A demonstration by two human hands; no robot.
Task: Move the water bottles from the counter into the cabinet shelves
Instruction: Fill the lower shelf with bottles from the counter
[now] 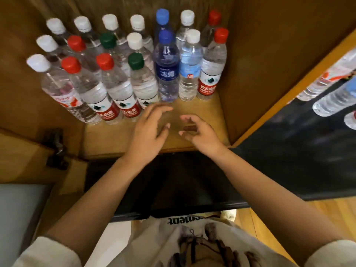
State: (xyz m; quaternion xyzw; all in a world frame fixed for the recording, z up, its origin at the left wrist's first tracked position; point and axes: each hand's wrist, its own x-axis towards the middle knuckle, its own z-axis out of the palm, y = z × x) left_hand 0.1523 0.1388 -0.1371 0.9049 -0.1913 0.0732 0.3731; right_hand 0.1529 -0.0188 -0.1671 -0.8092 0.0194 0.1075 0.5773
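Several water bottles stand in rows on the wooden cabinet shelf (204, 110), with white, red, green and blue caps. In the front row are a dark blue-labelled bottle (167, 72), a light blue-labelled bottle (189, 70) and a red-capped bottle (212, 68). My left hand (149, 128) hovers over the shelf's front, just before the blue bottle, fingers loosely curved and holding nothing. My right hand (198, 132) hangs beside it, fingers loosely curled, empty. More bottles (335, 97) lie on the dark counter (289, 151) at the right, partly cut off by the frame.
The cabinet's wooden side wall (260, 64) rises right of the shelf, and a dark metal hinge (55, 149) sits at the lower left on the open door. A bare strip of shelf lies in front of the bottles. Wooden floor shows at the lower right.
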